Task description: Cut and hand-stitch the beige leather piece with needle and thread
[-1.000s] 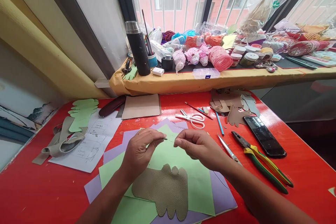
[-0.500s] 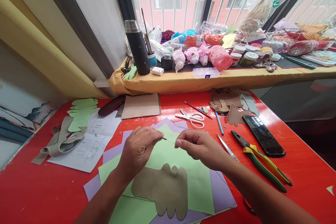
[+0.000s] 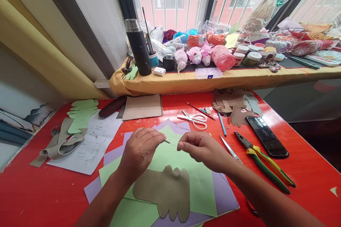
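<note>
My left hand (image 3: 141,150) pinches a short dark needle (image 3: 167,142) between thumb and fingertips, its tip pointing right. A thin thread (image 3: 173,144) spans the small gap from the needle to my right hand (image 3: 201,149), which is closed on it at thumb and forefinger. More dark thread trails below my right forearm. Under both hands, a grey-brown leather piece (image 3: 166,191) with rounded lobes lies flat on light green sheets (image 3: 199,184), with purple sheets (image 3: 226,198) beneath them.
Pliers (image 3: 262,163), a phone (image 3: 267,136) and a pointed metal tool (image 3: 230,148) lie to the right on the red table (image 3: 53,191). White scissors (image 3: 192,118) are beyond my hands. Leather scraps (image 3: 230,104) lie at the back right, a drawn paper (image 3: 87,149) at left. The windowsill is crowded.
My hands hold nearly the same pose, the needle and thread still between them. The whole view has shifted very slightly.
</note>
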Available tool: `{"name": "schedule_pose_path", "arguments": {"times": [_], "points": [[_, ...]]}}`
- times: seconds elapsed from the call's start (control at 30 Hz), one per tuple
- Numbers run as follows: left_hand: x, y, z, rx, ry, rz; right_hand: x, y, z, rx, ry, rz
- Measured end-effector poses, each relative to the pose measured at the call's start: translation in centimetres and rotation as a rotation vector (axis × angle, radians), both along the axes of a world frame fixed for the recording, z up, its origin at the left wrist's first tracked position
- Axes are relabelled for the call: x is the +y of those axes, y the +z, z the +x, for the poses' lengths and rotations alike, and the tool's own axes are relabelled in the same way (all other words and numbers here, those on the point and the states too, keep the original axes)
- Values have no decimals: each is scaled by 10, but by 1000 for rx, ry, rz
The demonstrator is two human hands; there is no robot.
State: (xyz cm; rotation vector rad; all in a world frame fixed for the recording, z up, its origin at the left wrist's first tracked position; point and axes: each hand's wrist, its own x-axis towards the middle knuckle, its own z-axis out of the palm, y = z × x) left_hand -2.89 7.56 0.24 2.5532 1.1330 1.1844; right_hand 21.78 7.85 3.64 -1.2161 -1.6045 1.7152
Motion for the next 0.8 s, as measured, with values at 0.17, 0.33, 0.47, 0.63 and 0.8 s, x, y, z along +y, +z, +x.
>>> {"name": "schedule_pose_path", "arguments": {"times": [0.17, 0.33, 0.47, 0.63, 0.8], "points": [[0, -1, -1, 30, 0, 13, 1, -1, 0, -10, 11, -7], [-1, -3, -2, 75, -1, 46, 1, 0, 0, -19, 16, -15], [-2, -2, -4, 125, 10, 93, 1, -1, 1, -41, 29, -16], [-5, 1, -3, 180, 29, 165, 2, -3, 1, -78, 52, -7], [-4, 2, -2, 150, 5, 151, 2, -3, 2, -84, 64, -28]]}}
